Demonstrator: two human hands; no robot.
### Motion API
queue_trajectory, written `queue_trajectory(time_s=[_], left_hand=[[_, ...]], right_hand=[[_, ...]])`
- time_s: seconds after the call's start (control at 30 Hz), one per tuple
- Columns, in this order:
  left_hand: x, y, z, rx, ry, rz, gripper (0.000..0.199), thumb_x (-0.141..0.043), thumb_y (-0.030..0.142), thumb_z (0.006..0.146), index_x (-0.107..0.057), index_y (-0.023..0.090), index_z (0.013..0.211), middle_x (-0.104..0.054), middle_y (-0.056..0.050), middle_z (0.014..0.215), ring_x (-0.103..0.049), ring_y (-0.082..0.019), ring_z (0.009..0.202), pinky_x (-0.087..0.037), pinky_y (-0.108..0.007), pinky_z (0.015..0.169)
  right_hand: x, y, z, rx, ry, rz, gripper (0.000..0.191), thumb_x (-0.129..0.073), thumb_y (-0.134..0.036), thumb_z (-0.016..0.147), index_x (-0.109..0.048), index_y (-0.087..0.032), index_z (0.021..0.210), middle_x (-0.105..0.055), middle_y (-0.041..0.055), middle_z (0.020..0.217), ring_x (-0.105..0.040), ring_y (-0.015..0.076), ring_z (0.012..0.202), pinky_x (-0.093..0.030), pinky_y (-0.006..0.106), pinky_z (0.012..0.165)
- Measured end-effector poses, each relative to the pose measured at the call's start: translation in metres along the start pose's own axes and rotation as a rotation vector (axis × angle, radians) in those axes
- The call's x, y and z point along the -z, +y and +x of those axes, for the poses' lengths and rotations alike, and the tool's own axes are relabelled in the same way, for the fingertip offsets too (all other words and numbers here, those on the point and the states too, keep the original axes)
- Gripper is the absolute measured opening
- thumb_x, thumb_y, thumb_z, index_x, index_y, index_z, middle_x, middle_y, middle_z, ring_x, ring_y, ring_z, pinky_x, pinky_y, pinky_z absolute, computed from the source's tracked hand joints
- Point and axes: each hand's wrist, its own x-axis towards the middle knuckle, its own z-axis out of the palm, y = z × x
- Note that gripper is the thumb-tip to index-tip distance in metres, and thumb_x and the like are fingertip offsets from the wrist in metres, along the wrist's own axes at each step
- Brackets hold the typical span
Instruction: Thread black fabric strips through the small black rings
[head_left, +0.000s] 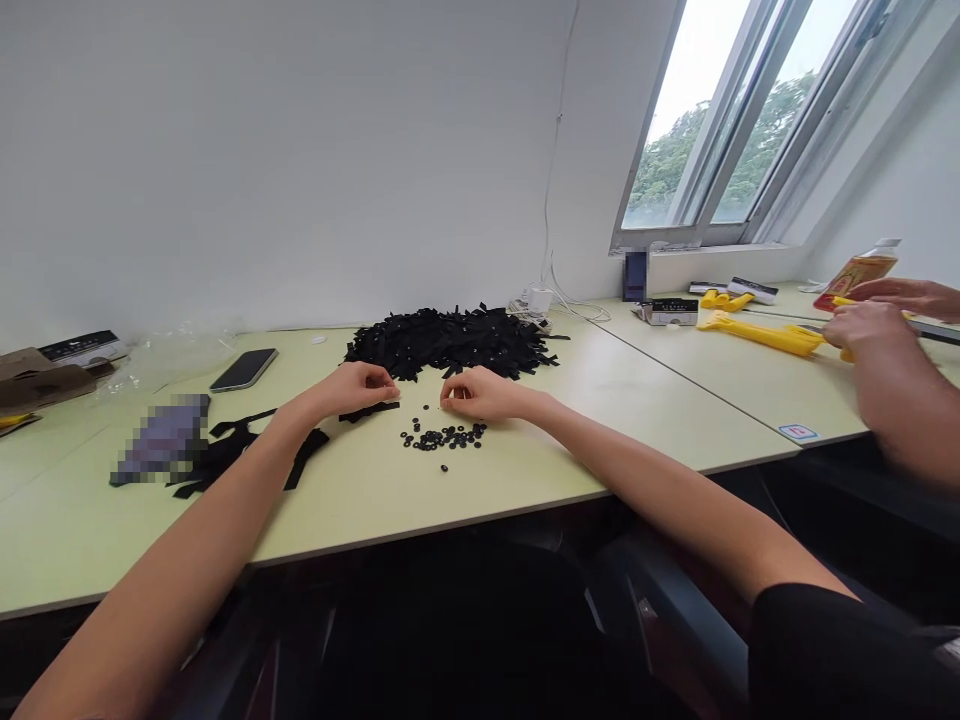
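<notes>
Left hand [351, 390] and right hand [478, 393] lie apart on the tabletop [360, 500], fingertips curled inward, with any grip too small to tell; the left is just beside a loose black strip [367, 411], and the right is just above a scatter of black rings [442, 436]. A heap of black strips [450, 342] lies directly beyond both hands. At far right, a co-worker's hands [870, 320] are near yellow plastic pieces [761, 336] and a bottle [859, 275], while a phone [244, 370] lies at left.
</notes>
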Motion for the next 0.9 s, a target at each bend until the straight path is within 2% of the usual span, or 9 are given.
queue_trajectory(time_s=[0.13, 0.23, 0.33, 0.4, 0.5, 0.63, 0.73, 0.9], left_hand=[[0.008, 0.0, -0.003, -0.022, -0.142, -0.065, 0.033, -0.075, 0.057, 0.071, -0.081, 0.027, 0.083, -0.075, -0.006, 0.081, -0.062, -0.022, 0.071, -0.042, -0.028, 0.06], [0.009, 0.006, -0.005, -0.012, -0.152, -0.107, 0.03, -0.077, 0.053, 0.069, -0.081, 0.026, 0.081, -0.074, -0.006, 0.081, -0.06, -0.02, 0.069, -0.04, -0.028, 0.059], [0.01, 0.016, -0.009, -0.005, -0.087, -0.168, 0.032, -0.078, 0.055, 0.073, -0.08, 0.024, 0.082, -0.071, -0.005, 0.077, -0.055, -0.017, 0.064, -0.038, -0.028, 0.057], [0.01, 0.023, -0.011, -0.027, 0.003, -0.276, 0.034, -0.077, 0.057, 0.077, -0.079, 0.024, 0.086, -0.071, -0.005, 0.079, -0.055, -0.016, 0.063, -0.04, -0.029, 0.058], [0.006, 0.036, -0.012, -0.109, 0.135, -0.569, 0.036, -0.082, 0.055, 0.078, -0.076, 0.023, 0.096, -0.072, -0.005, 0.089, -0.062, -0.017, 0.075, -0.049, -0.03, 0.071], [-0.008, 0.056, -0.01, -0.15, 0.186, -0.895, 0.048, -0.092, 0.05, 0.068, -0.075, 0.021, 0.103, -0.068, -0.003, 0.086, -0.067, -0.019, 0.085, -0.056, -0.036, 0.088], [-0.016, 0.065, -0.008, -0.139, 0.182, -0.962, 0.047, -0.095, 0.05, 0.064, -0.076, 0.02, 0.096, -0.066, -0.002, 0.083, -0.066, -0.018, 0.081, -0.057, -0.039, 0.089], [-0.017, 0.064, -0.008, -0.084, 0.246, -0.927, 0.047, -0.095, 0.053, 0.062, -0.076, 0.019, 0.088, -0.068, -0.004, 0.089, -0.064, -0.016, 0.079, -0.054, -0.033, 0.08]], right_hand=[[0.0, 0.001, 0.0, 0.004, 0.008, 0.002, 0.02, -0.059, -0.026, 0.095, -0.076, -0.015, 0.097, -0.063, 0.0011, 0.071, -0.05, 0.012, 0.064, -0.033, 0.028, 0.063], [-0.001, 0.003, 0.0, 0.007, 0.015, 0.01, 0.019, -0.06, -0.025, 0.094, -0.076, -0.015, 0.096, -0.063, 0.001, 0.071, -0.05, 0.0118, 0.064, -0.033, 0.027, 0.063], [-0.003, 0.003, 0.001, 0.03, 0.042, 0.031, 0.019, -0.06, -0.025, 0.095, -0.076, -0.015, 0.095, -0.063, 0.0008, 0.071, -0.05, 0.0115, 0.064, -0.034, 0.027, 0.063], [-0.004, 0.002, 0.001, 0.053, 0.101, 0.078, 0.022, -0.059, -0.029, 0.097, -0.076, -0.015, 0.094, -0.063, 0.0006, 0.071, -0.051, 0.0114, 0.064, -0.035, 0.027, 0.064], [-0.005, -0.004, 0.002, 0.077, 0.203, 0.169, 0.032, -0.06, -0.043, 0.099, -0.075, -0.015, 0.095, -0.063, 0.0007, 0.073, -0.051, 0.0118, 0.066, -0.037, 0.027, 0.064], [-0.005, -0.011, 0.002, 0.08, 0.267, 0.261, 0.039, -0.071, -0.054, 0.09, -0.073, -0.017, 0.103, -0.067, 0.0022, 0.082, -0.056, 0.0137, 0.074, -0.041, 0.027, 0.067], [-0.006, -0.01, 0.004, 0.101, 0.314, 0.274, 0.032, -0.07, -0.049, 0.09, -0.072, -0.017, 0.096, -0.068, 0.0035, 0.086, -0.057, 0.0143, 0.076, -0.042, 0.026, 0.067], [-0.007, -0.002, 0.007, 0.112, 0.341, 0.252, 0.025, -0.065, -0.04, 0.093, -0.071, -0.016, 0.088, -0.067, 0.0028, 0.082, -0.054, 0.0132, 0.072, -0.04, 0.027, 0.066]])
